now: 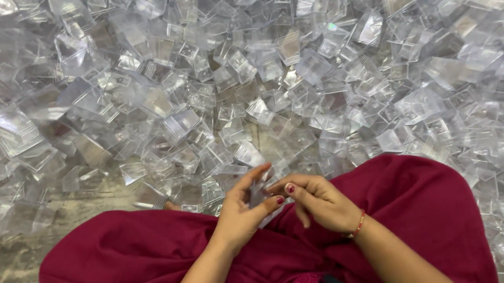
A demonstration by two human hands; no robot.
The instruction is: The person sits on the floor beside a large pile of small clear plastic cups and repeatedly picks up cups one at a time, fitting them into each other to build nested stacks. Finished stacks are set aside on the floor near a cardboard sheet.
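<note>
- The left hand and the right hand meet over the lap, fingers curled round one small clear plastic piece held between them.
- The left thumb and fingertips pinch the piece from its left side; the right fingers close on it from the right, with the thumb tucked under.
- The piece sits just above the dark red cloth covering the knees, near the front edge of the heap.
- Its long axis seems to run up and away from the person, tilted slightly left; which end is open I cannot tell, as the fingers hide most of it.
- A huge heap of clear plastic boxes covers the floor ahead, tumbled every way; none visibly holds anything.
- A red and gold bangle circles the right wrist.
</note>
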